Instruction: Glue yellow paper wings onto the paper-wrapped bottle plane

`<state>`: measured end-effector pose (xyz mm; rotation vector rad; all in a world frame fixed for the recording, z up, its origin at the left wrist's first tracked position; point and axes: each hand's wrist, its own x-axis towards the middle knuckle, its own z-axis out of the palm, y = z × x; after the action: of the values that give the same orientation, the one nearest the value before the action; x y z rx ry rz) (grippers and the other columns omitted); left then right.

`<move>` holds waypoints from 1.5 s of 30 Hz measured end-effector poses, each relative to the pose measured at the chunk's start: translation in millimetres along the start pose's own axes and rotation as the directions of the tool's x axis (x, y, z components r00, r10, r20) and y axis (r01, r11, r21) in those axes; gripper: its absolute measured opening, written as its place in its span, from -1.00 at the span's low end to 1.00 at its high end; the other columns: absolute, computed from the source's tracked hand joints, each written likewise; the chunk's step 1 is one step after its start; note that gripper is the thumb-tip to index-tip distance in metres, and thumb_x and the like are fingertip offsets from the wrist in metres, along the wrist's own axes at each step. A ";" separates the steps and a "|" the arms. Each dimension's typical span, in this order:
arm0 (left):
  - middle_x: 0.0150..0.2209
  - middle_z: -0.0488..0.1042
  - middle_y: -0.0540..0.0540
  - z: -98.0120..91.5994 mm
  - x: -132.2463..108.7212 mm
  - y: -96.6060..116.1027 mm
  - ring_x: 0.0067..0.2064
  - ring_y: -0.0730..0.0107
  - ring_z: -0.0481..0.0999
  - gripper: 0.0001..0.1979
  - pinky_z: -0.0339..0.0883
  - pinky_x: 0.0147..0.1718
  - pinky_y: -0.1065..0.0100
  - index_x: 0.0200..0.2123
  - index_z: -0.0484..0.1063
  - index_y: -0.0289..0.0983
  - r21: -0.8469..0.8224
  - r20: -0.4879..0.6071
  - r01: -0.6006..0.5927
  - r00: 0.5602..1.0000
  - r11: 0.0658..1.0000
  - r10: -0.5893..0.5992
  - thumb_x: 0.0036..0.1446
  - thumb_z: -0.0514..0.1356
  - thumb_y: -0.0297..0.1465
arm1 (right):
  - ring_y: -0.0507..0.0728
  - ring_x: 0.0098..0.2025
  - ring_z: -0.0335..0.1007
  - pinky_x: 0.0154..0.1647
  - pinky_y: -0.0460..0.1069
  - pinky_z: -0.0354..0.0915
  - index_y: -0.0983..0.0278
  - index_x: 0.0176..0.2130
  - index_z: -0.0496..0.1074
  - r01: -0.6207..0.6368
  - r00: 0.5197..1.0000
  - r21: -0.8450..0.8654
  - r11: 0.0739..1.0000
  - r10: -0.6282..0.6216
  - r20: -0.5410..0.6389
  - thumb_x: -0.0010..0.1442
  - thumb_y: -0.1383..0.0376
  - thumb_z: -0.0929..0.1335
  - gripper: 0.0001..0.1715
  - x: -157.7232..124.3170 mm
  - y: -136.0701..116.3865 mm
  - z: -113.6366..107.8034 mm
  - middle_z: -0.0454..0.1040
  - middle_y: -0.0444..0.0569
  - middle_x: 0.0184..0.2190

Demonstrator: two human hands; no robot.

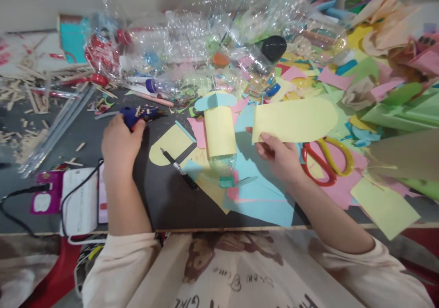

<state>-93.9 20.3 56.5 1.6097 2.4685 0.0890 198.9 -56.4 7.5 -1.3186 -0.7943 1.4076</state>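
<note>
Left hand (118,141) gripped glue gun (141,113) on tabletop (161,203). Right hand (279,157) pinched yellow strip (298,118) at left end, between thumb and fingers. Paper-wrapped bottle (220,132) was between hands, cap (226,181) toward person. Pen (178,167) lay left of bottle; scissors (349,159) lay just beside right wrist.

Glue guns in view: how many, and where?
1: blue glue gun, at the left hand, up and left of the black pen. Clutter may hide others.
</note>
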 end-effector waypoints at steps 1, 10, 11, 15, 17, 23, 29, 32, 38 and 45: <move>0.18 0.39 -0.54 0.1 2.2 0.1 0.24 -0.34 0.36 -0.45 0.24 0.18 -0.14 0.19 0.23 -0.55 0.042 0.032 0.040 0.999 0.998 -0.042 0.22 0.14 -0.34 | -0.07 -0.64 -0.03 -0.66 -0.09 -0.12 0.24 -0.53 0.40 -0.019 1.000 0.007 1.000 0.019 -0.005 0.05 0.09 0.45 -0.68 0.1 -0.1 1.8 0.24 -0.22 -0.70; -0.26 0.54 -0.11 36.5 30.3 -38.4 -0.05 -0.19 0.53 -0.59 0.33 0.06 -0.18 -0.33 0.24 -0.16 -0.278 -0.253 -0.056 0.967 0.959 -0.017 -0.18 0.41 -0.27 | -0.08 -0.69 0.07 -0.66 -0.08 0.10 0.25 -0.62 0.39 -0.084 0.996 0.093 0.992 0.084 -0.002 -0.11 0.07 0.54 -0.61 1.3 2.3 8.3 0.37 -0.17 -0.69; -0.35 0.49 -0.02 40.0 33.0 -43.2 -0.12 -0.09 0.54 -0.55 0.35 0.04 -0.13 -0.35 0.22 -0.14 -0.353 -0.324 -0.150 0.946 0.923 0.030 -0.22 0.43 -0.26 | -0.07 -0.69 0.11 -0.65 -0.07 0.14 0.24 -0.61 0.39 -0.099 0.995 0.112 0.989 0.099 0.006 -0.12 0.06 0.54 -0.61 1.8 2.0 8.1 0.38 -0.17 -0.68; -0.45 0.42 0.10 40.4 21.0 -37.3 -0.38 0.31 0.43 -0.57 0.43 -0.19 0.16 -0.34 0.31 -0.18 -0.516 -0.389 -0.350 0.909 0.782 0.150 -0.20 0.45 -0.19 | -0.06 -0.67 0.14 -0.65 -0.09 0.20 0.23 -0.60 0.37 -0.196 0.979 0.201 0.960 0.180 0.096 -0.15 -0.02 0.54 -0.54 2.9 -0.5 8.2 0.37 -0.20 -0.65; -0.44 0.45 0.10 37.3 2.6 -21.9 -0.41 0.40 0.40 -0.66 0.40 -0.30 0.28 -0.32 0.41 -0.21 -0.583 -0.382 -0.444 0.889 0.680 0.253 -0.04 0.38 -0.13 | -0.07 -0.67 0.10 -0.65 -0.09 0.19 0.23 -0.63 0.33 -0.227 0.969 0.225 0.948 0.197 0.152 -0.16 -0.10 0.54 -0.45 2.4 -1.5 9.5 0.30 -0.23 -0.69; -0.14 0.57 -0.10 47.3 -41.7 12.5 -0.14 0.14 0.58 -0.35 0.48 -0.12 0.18 0.02 0.39 -0.23 -0.607 -0.368 -0.549 0.835 0.575 0.408 -0.12 0.40 -0.10 | -0.08 -0.66 0.06 -0.63 -0.10 0.13 0.23 -0.65 0.30 -0.226 0.960 0.200 0.954 0.182 0.213 -0.14 -0.17 0.54 -0.37 -3.6 -0.5 16.1 0.18 -0.26 -0.72; -0.25 0.53 -0.09 63.6 -46.3 10.1 -0.20 0.11 0.59 -0.46 0.48 -0.19 0.21 -0.06 0.37 -0.20 -0.482 -0.339 -0.572 0.820 0.663 0.461 -0.08 0.34 -0.08 | -0.08 -0.67 0.00 -0.63 -0.08 0.05 0.23 -0.67 0.26 -0.198 0.951 0.100 0.975 0.166 0.261 -0.04 -0.26 0.46 -0.31 -6.8 -1.9 17.5 0.13 -0.27 -0.74; -0.31 0.48 -0.06 68.2 -47.4 10.1 -0.18 0.10 0.57 -0.51 0.45 -0.10 0.18 -0.11 0.35 -0.19 -0.460 -0.334 -0.585 0.811 0.668 0.481 -0.05 0.33 -0.08 | -0.08 -0.69 -0.09 -0.65 -0.07 -0.04 0.22 -0.68 0.25 -0.213 0.939 0.080 0.974 0.181 0.292 -0.01 -0.30 0.42 -0.27 -7.5 -2.6 17.4 0.06 -0.28 -0.77; -0.25 0.47 -0.10 74.4 -47.4 6.9 -0.14 0.09 0.55 -0.55 0.42 -0.09 0.19 -0.10 0.34 -0.20 -0.425 -0.387 -0.645 0.764 0.635 0.516 0.01 0.29 -0.09 | -0.06 -0.68 -0.14 -0.64 -0.06 -0.09 0.20 -0.68 0.24 -0.225 0.931 0.058 0.973 0.198 0.307 -0.03 -0.35 0.39 -0.25 -8.0 -1.3 17.2 0.00 -0.29 -0.80; -0.21 0.49 -0.12 71.5 -46.8 5.3 -0.12 0.08 0.55 -0.58 0.42 -0.13 0.21 -0.11 0.35 -0.18 -0.392 -0.374 -0.663 0.748 0.638 0.548 0.03 0.26 -0.10 | -0.06 -0.68 -0.16 -0.63 -0.05 -0.11 0.20 -0.68 0.23 -0.218 0.936 0.059 0.974 0.191 0.296 -0.01 -0.34 0.38 -0.25 -8.7 -0.3 17.3 0.00 -0.29 -0.80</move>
<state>-57.0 -24.1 -6.7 2.1577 1.6549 0.9793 181.3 -61.7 13.7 -1.1651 -0.7884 1.8121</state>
